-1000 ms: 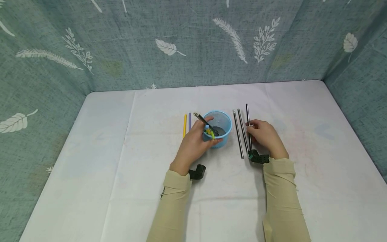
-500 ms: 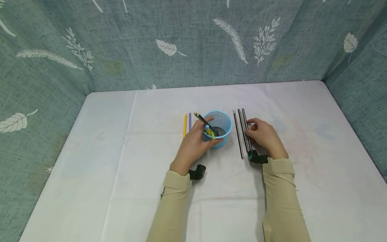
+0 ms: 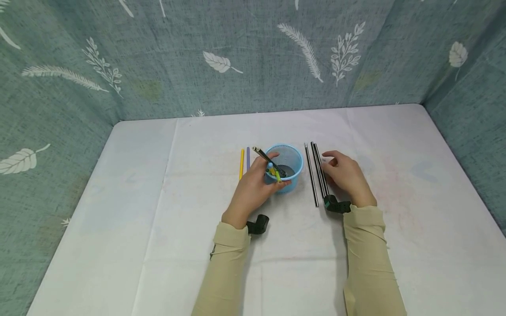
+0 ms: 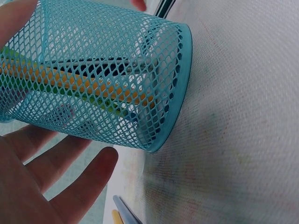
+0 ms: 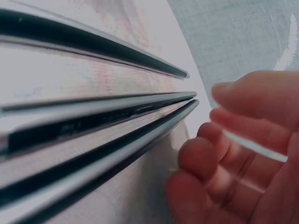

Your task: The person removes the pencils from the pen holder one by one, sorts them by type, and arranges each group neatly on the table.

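Your right hand (image 3: 348, 175) has its fingers loosely bent and holds nothing, its thumb and forefinger just to the right of a close-set pair of dark sticks (image 3: 318, 171), while your left hand (image 3: 254, 186) grips the blue mesh cup (image 3: 293, 157) around its left and near sides. Both sticks lie on the white table (image 3: 294, 263), right of the cup, their far ends angled slightly left; a lone dark stick (image 3: 311, 175) lies between them and the cup. Judging by their slim, straight shape, they look like pencils: light, stiff, smooth enough to slip and quick to roll, so a pinch with thumb and forefinger near the middle should keep one level. Your cup seems light too, and the sticks in it lean over its left rim, so it could tip easily; a low hold on its wall would steady it. Left of your left hand lie a yellow stick (image 3: 241, 164) and a purple stick (image 3: 248, 158)
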A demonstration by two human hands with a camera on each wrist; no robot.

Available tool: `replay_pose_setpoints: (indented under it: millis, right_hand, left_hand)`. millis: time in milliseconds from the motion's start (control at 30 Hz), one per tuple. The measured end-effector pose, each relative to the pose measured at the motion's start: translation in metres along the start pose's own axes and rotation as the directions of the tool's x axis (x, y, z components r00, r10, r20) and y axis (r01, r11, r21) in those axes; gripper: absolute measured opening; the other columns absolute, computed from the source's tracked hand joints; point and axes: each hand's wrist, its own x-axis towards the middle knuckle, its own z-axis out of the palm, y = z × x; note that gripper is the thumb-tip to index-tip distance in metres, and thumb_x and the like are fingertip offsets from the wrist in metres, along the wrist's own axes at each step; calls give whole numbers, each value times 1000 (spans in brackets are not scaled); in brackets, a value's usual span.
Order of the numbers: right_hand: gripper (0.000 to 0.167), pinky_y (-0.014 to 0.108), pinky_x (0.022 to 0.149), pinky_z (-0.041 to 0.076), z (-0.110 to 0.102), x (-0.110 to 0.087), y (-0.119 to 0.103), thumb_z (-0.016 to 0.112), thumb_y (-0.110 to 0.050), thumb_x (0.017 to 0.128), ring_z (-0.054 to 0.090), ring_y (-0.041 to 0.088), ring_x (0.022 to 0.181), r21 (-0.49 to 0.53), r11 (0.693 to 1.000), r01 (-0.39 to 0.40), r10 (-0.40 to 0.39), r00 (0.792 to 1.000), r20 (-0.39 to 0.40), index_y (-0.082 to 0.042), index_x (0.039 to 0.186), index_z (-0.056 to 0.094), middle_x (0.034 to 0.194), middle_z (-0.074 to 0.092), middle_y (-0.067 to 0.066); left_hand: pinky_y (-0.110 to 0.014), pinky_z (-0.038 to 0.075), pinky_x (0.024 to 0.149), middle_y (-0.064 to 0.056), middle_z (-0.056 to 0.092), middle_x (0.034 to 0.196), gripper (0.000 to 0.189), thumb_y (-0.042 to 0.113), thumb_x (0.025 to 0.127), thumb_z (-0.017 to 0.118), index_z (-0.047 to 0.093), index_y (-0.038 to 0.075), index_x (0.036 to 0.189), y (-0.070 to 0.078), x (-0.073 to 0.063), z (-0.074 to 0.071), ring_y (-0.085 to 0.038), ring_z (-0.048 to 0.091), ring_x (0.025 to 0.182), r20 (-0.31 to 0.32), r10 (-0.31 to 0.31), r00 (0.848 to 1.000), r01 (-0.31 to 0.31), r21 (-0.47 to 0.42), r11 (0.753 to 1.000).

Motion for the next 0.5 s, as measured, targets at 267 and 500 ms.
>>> replay_pose_setpoints:
  millis: [267,500]
  right_hand:
    - [39,30,56,43,1,1,-7,46,-32,91,55,18,70,62,998,21,-17,998,-66,-16,126,49,99,56,7]
    - [36,36,67,45,1,-1,-15,49,-32,90,57,20,83,112,989,93,-76,986,-146,-17,122,52,102,58,7]
  left_hand:
    - [-36,39,90,1,40,131,74,51,72,66,36,25,134,-1,0,0,-13,41,117,0,6,1000,-6,-4,1000]
    - [-37,39,90,1,40,132,76,52,72,65,33,26,135,-1,1,0,-14,41,117,-2,13,1000,-13,-5,1000]
